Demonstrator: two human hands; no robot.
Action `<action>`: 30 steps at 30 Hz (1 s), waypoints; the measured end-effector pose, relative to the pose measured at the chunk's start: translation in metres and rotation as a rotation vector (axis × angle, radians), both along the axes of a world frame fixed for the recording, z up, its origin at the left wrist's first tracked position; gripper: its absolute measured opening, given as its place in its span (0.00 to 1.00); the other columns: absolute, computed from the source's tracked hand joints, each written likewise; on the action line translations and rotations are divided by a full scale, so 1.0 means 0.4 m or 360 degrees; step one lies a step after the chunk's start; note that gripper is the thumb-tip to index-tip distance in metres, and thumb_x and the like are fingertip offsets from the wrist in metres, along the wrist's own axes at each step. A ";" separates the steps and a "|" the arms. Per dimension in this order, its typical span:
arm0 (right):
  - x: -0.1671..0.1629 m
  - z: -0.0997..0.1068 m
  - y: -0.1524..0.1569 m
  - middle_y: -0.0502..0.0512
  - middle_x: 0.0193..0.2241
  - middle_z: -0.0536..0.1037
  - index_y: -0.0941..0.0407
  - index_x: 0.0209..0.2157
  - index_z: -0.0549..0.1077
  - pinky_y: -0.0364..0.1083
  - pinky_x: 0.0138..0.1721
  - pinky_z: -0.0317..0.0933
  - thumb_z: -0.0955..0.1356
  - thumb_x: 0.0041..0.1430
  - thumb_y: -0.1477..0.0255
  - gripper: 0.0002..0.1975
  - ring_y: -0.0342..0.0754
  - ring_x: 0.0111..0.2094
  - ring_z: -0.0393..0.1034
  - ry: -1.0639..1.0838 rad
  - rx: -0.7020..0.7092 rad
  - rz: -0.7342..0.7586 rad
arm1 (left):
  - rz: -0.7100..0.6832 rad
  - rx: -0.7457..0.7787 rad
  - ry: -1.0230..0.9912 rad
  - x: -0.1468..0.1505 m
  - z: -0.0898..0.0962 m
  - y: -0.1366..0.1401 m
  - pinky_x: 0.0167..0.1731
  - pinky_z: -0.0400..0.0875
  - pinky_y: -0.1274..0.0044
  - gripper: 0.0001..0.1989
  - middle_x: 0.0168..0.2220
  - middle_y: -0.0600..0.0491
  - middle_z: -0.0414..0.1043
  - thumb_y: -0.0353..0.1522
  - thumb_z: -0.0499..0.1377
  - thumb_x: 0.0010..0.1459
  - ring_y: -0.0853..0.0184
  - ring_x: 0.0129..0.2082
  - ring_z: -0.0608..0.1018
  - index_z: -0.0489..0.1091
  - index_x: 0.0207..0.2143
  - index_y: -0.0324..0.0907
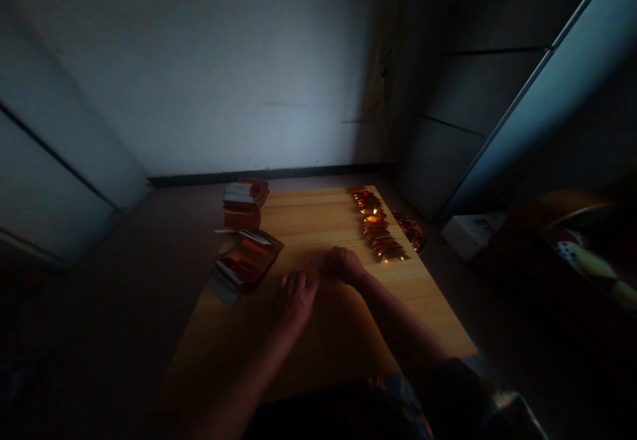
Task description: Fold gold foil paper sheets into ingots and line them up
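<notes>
Left hand (297, 295) and right hand (345, 265) are curling over a small coppery piece (311, 270) on the table (308, 214), partly covering it; I cannot tell their grip. Coppery sheets (249, 262) are lying left, shiny foil pieces (377, 229) right; darkness is obscuring clutter (574, 253) farther right.

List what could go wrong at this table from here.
Shiny pieces line the right edge of the table; the right hand might knock some off. Coppery sheets by the left edge could slide off. In this dim light, the orange piece at the left hand might be mishandled.
</notes>
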State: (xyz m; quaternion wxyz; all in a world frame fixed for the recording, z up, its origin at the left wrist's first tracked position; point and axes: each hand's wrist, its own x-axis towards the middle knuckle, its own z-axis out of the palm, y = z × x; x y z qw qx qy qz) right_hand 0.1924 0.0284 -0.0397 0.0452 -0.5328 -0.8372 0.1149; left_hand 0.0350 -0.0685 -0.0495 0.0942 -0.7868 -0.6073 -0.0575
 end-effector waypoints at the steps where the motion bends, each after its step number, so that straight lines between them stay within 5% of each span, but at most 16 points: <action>1: 0.001 -0.002 0.001 0.55 0.38 0.75 0.53 0.36 0.76 0.41 0.34 0.56 0.67 0.58 0.60 0.12 0.47 0.38 0.69 0.0013 -0.0008 0.0007 | 0.0028 -0.0007 0.0003 0.003 0.000 -0.001 0.49 0.64 0.63 0.25 0.45 0.45 0.69 0.22 0.48 0.59 0.60 0.46 0.72 0.66 0.54 0.53; 9: 0.021 -0.027 0.024 0.53 0.37 0.76 0.56 0.37 0.76 0.39 0.33 0.56 0.68 0.55 0.71 0.08 0.43 0.35 0.69 0.0255 -0.0085 0.0011 | 0.0126 -0.0071 0.0041 0.018 0.000 -0.008 0.52 0.61 0.62 0.25 0.49 0.46 0.67 0.24 0.49 0.60 0.61 0.48 0.71 0.64 0.55 0.57; 17: 0.010 0.003 0.017 0.53 0.34 0.76 0.57 0.34 0.76 0.39 0.32 0.58 0.69 0.52 0.75 0.06 0.43 0.33 0.68 0.0538 -0.0088 -0.0037 | 0.0130 -0.0128 -0.0074 0.021 0.008 -0.007 0.51 0.61 0.60 0.23 0.48 0.44 0.68 0.25 0.47 0.61 0.58 0.48 0.69 0.66 0.54 0.53; 24: -0.022 0.012 -0.016 0.54 0.35 0.75 0.57 0.34 0.76 0.39 0.31 0.55 0.72 0.50 0.68 0.09 0.44 0.33 0.67 0.0279 -0.0055 -0.0086 | 0.0132 -0.0134 -0.0054 0.021 0.016 -0.010 0.50 0.62 0.61 0.23 0.47 0.44 0.67 0.24 0.47 0.61 0.58 0.48 0.69 0.67 0.53 0.52; 30: -0.006 0.003 -0.002 0.53 0.33 0.74 0.57 0.31 0.76 0.38 0.30 0.55 0.70 0.51 0.73 0.04 0.42 0.32 0.66 0.0280 -0.0103 -0.0087 | 0.0124 -0.0138 -0.0072 0.020 0.013 -0.009 0.50 0.62 0.60 0.23 0.47 0.44 0.67 0.25 0.47 0.61 0.58 0.47 0.70 0.65 0.54 0.53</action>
